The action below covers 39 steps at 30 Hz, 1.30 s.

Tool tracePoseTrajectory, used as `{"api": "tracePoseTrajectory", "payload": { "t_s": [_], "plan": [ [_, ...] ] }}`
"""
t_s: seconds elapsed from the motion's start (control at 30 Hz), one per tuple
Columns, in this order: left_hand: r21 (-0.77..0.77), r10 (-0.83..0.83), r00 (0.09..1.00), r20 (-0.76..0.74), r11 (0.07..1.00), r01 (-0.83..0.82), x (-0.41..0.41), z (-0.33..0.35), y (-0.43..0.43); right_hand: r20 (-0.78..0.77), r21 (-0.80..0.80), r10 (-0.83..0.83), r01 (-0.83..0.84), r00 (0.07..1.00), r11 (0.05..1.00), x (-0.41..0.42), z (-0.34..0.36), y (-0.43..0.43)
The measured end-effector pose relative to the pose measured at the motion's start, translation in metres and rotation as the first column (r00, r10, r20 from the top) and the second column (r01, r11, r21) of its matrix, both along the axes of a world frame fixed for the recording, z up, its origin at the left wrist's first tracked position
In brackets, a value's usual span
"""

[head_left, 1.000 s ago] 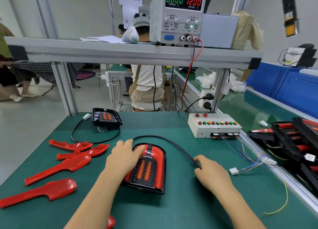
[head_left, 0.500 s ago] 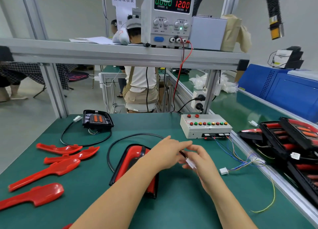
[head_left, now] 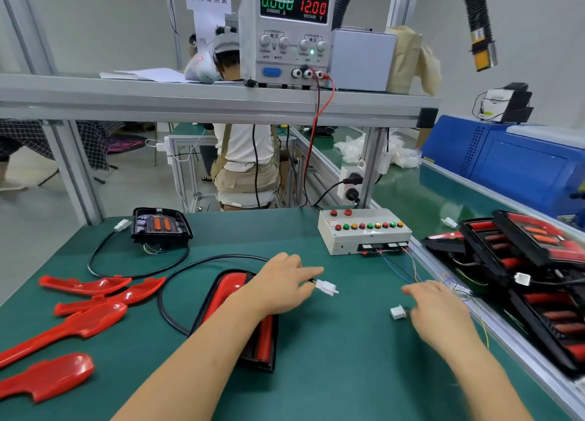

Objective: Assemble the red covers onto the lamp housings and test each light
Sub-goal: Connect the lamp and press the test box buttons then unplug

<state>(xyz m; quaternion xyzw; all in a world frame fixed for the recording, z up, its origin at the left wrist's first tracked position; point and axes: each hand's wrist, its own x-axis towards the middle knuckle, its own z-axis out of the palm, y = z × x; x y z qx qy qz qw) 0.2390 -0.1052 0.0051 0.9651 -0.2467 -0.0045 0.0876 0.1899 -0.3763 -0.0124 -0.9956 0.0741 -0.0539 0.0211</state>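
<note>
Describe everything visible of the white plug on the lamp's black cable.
The white plug is a small, blocky plastic connector, slightly blurred. The left hand pinches its rear end, holding it apparently clear of the green mat, its free end pointing right. Nothing is mated to it; short wires run back towards the black cable.

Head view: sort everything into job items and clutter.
Job: left hand pinching lamp plug; right hand near tester connector; covered lamp; test box; power supply; loose red covers; bare housing; stacked lamps.
Lying about: paper bag; blue machine; papers.
</note>
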Motion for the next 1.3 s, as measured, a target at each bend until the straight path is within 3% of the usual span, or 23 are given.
{"api": "tracePoseTrajectory", "payload": {
  "t_s": [0.17, 0.33, 0.43, 0.53, 0.6, 0.73, 0.87, 1.0, 1.17, 1.3],
  "plan": [
    [-0.002, -0.018, 1.0, 0.004, 1.0, 0.018, 0.005, 0.0, 0.0, -0.088, -0.165, 0.055, -0.069, 0.995, 0.984, 0.002, -0.014, -0.014],
    [-0.029, -0.012, 0.999, -0.049, 1.0, 0.011, 0.006, -0.003, 0.001, 0.045, -0.121, 0.128, -0.122, 0.991, 0.985, 0.009, -0.011, -0.008],
    [-0.051, 0.034, 0.999, -0.008, 0.998, -0.034, 0.009, 0.002, 0.0, 0.227, 0.006, 0.185, -0.191, 0.956, 0.982, 0.014, -0.003, 0.006],
    [-0.078, 0.072, 0.996, 0.044, 0.995, -0.069, 0.011, 0.009, 0.0, 0.381, 0.294, 0.113, -0.236, 0.918, 0.926, 0.022, 0.009, 0.018],
    [-0.135, 0.089, 0.995, 0.05, 0.987, -0.081, 0.012, 0.012, -0.001, 0.424, 0.439, 0.054, -0.257, 0.904, 0.861, 0.028, 0.018, 0.026],
    [-0.309, 0.102, 0.994, 0.045, 0.947, -0.084, 0.012, 0.016, -0.005, 0.48, 0.555, 0.033, -0.333, 0.876, 0.762, 0.034, 0.021, 0.047],
    [-0.447, 0.143, 0.989, 0.044, 0.888, -0.109, 0.006, 0.013, -0.005, 0.452, 0.573, 0.022, -0.309, 0.892, 0.759, 0.028, 0.001, 0.054],
    [-0.328, 0.173, 0.979, 0.108, 0.936, -0.129, 0.008, 0.013, -0.004, 0.483, 0.606, -0.02, -0.317, 0.876, 0.73, 0.022, -0.006, 0.05],
    [-0.232, 0.127, 0.987, 0.101, 0.968, -0.101, 0.011, 0.012, -0.007, 0.587, 0.511, 0.032, -0.401, 0.809, 0.76, 0.018, -0.007, 0.053],
    [-0.332, 0.116, 0.989, 0.097, 0.94, -0.078, 0.008, 0.008, -0.009, 0.658, 0.394, 0.122, -0.478, 0.743, 0.785, 0.019, -0.009, 0.057]
  ]
}}
